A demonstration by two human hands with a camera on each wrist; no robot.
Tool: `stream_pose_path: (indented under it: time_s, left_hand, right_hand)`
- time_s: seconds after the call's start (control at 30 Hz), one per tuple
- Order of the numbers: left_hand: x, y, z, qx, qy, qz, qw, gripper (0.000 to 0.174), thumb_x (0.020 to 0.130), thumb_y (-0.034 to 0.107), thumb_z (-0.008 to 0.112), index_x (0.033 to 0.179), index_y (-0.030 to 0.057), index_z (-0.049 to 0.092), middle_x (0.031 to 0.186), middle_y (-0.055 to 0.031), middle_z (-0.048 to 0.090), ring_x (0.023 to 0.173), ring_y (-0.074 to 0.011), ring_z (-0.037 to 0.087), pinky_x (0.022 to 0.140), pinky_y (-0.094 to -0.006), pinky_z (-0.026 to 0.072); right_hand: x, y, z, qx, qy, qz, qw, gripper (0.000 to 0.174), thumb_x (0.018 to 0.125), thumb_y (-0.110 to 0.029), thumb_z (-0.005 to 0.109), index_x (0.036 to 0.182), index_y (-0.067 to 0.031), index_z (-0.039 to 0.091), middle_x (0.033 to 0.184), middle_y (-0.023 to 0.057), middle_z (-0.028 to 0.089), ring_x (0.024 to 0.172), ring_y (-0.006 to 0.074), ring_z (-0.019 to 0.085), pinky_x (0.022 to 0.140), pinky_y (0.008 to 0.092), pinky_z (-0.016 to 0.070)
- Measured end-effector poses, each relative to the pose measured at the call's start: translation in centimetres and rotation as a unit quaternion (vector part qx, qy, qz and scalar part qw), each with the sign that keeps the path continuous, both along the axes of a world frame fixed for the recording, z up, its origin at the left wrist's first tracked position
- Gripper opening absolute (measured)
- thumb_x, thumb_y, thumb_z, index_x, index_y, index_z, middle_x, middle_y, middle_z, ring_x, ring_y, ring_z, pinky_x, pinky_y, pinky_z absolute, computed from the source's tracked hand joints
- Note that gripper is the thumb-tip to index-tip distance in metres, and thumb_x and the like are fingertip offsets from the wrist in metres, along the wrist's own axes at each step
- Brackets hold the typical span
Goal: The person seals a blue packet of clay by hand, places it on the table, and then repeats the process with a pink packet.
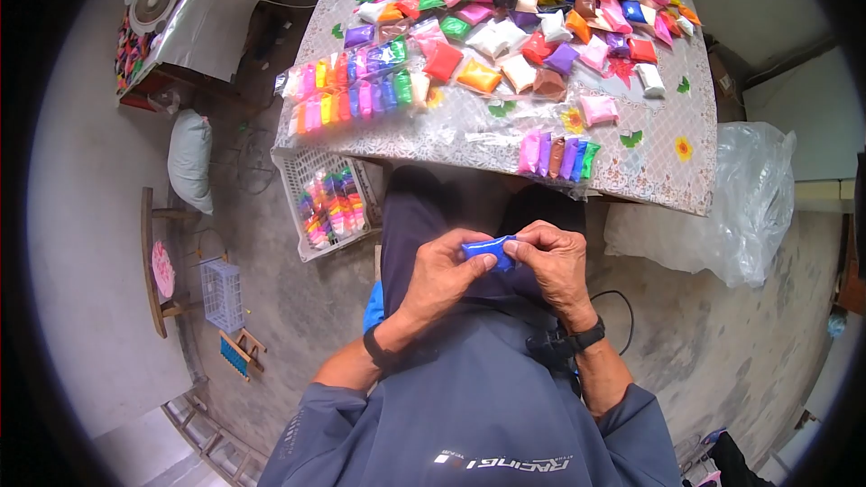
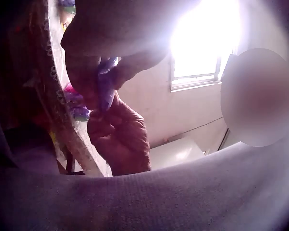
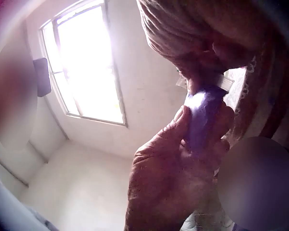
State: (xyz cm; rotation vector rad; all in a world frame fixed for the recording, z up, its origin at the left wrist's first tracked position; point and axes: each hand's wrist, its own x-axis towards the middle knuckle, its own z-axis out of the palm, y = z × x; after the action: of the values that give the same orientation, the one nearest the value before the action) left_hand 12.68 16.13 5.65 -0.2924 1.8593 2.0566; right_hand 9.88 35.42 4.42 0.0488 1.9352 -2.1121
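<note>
A small blue packet (image 1: 488, 252) is held over the lap, just in front of the table edge. My left hand (image 1: 442, 272) pinches its left end between thumb and fingers, and my right hand (image 1: 552, 263) pinches the right end. In the left wrist view the packet (image 2: 106, 85) looks purple-blue between both hands, the right hand (image 2: 120, 137) below it. The right wrist view shows the packet (image 3: 202, 115) with the left hand (image 3: 163, 178) around its lower part; a clear wrapper edge (image 3: 225, 82) shows at its top.
Many coloured packets (image 1: 519, 45) cover the far part of the patterned table (image 1: 667, 158). Packets in clear sleeves (image 1: 352, 90) lie at its left; a row of several (image 1: 557, 157) lies at the near edge. A white basket (image 1: 290, 203) holding packets stands below left; clear plastic bags (image 1: 740, 207) are at right.
</note>
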Motion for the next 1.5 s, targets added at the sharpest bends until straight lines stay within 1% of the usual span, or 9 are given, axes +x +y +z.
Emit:
stream_pose_path:
  time_s: [0.2,0.37,0.47,0.57,0.8,0.97,1.13,1.23,1.5]
  left_hand:
    - [-0.3,-0.1,0.0,-0.028,-0.010,-0.010,0.999,0.027,0.088,0.011,0.076,0.110,-0.0017,0.068,0.092,-0.0029,0.070,0.079,-0.0064,0.063,0.072,-0.0216,0.0526]
    - [-0.5,-0.2,-0.3,-0.012,-0.017,-0.008,1.000,0.024,0.089,0.010,0.075,0.109,-0.0013,0.068,0.093,-0.0032,0.070,0.081,-0.0068,0.063,0.075,-0.0220,0.0525]
    - [-0.4,0.2,-0.4,-0.020,-0.007,0.021,1.000,0.023,0.088,0.008,0.075,0.108,-0.0013,0.069,0.095,-0.0039,0.070,0.083,-0.0076,0.063,0.077,-0.0225,0.0522]
    - [-0.4,0.8,-0.6,0.051,0.010,0.084,0.995,0.019,0.087,0.009,0.075,0.102,-0.0017,0.070,0.086,-0.0027,0.069,0.078,-0.0065,0.061,0.071,-0.0225,0.0504]
    - [-1.0,0.1,-0.3,0.022,-0.003,0.045,0.999,0.017,0.086,0.008,0.075,0.100,-0.0015,0.071,0.085,-0.0019,0.069,0.079,-0.0063,0.061,0.072,-0.0221,0.0497]
    - [-1.1,-0.4,-0.4,-0.015,-0.021,-0.001,1.000,0.018,0.084,0.008,0.079,0.098,0.0007,0.069,0.087,-0.0018,0.069,0.080,-0.0062,0.060,0.072,-0.0219,0.0486]
    - [-1.9,-0.6,-0.5,-0.094,0.042,-0.098,0.990,0.017,0.084,0.006,0.077,0.093,0.0005,0.065,0.086,-0.0024,0.068,0.079,-0.0076,0.060,0.071,-0.0237,0.0485]
    - [-1.4,-0.2,-0.4,-0.140,0.050,-0.076,0.986,0.014,0.084,0.004,0.075,0.092,-0.0001,0.064,0.084,-0.0025,0.067,0.078,-0.0073,0.059,0.070,-0.0237,0.0481]
    - [-1.9,0.3,-0.9,-0.125,0.054,-0.039,0.990,0.011,0.085,0.005,0.072,0.091,0.0003,0.064,0.083,-0.0015,0.066,0.078,-0.0067,0.058,0.069,-0.0235,0.0471]
  right_hand:
    - [0.1,0.2,-0.2,0.015,-0.001,-0.009,1.000,0.008,0.082,-0.004,0.076,0.085,0.0026,0.074,0.078,0.0020,0.067,0.069,0.0067,0.059,0.062,0.0223,0.0461]
    - [0.3,0.5,-1.3,-0.089,-0.092,0.031,0.991,0.016,0.083,-0.006,0.077,0.097,0.0003,0.074,0.084,-0.0004,0.070,0.075,0.0050,0.060,0.066,0.0212,0.0476]
    - [0.6,0.0,-1.0,-0.102,-0.112,0.019,0.988,0.019,0.083,-0.007,0.078,0.100,0.0003,0.074,0.083,-0.0010,0.070,0.074,0.0053,0.060,0.066,0.0215,0.0478]
    - [0.7,0.1,-1.0,-0.076,-0.092,0.024,0.993,0.020,0.083,-0.007,0.078,0.101,0.0007,0.075,0.083,-0.0016,0.069,0.074,0.0056,0.059,0.067,0.0218,0.0472]
    - [0.4,-0.1,-1.2,-0.064,-0.042,0.008,0.997,0.017,0.083,-0.006,0.076,0.098,0.0023,0.075,0.084,-0.0011,0.066,0.075,0.0061,0.057,0.065,0.0222,0.0445]
    - [0.4,-0.3,-2.5,-0.152,-0.082,0.004,0.985,0.014,0.084,-0.006,0.076,0.095,0.0019,0.075,0.086,0.0000,0.066,0.075,0.0065,0.057,0.065,0.0220,0.0443]
    - [0.8,-0.6,-2.2,-0.139,-0.080,-0.030,0.987,0.010,0.085,-0.006,0.075,0.092,0.0012,0.075,0.085,0.0002,0.068,0.074,0.0061,0.058,0.065,0.0215,0.0446]
    - [0.8,-0.7,-1.9,-0.128,-0.075,-0.048,0.988,0.007,0.086,-0.005,0.074,0.090,0.0006,0.075,0.084,0.0000,0.069,0.074,0.0058,0.058,0.066,0.0214,0.0451]
    - [0.7,-1.4,-2.1,-0.116,-0.051,-0.077,0.989,0.005,0.088,-0.004,0.073,0.089,0.0000,0.075,0.084,0.0005,0.069,0.075,0.0063,0.059,0.069,0.0220,0.0468]
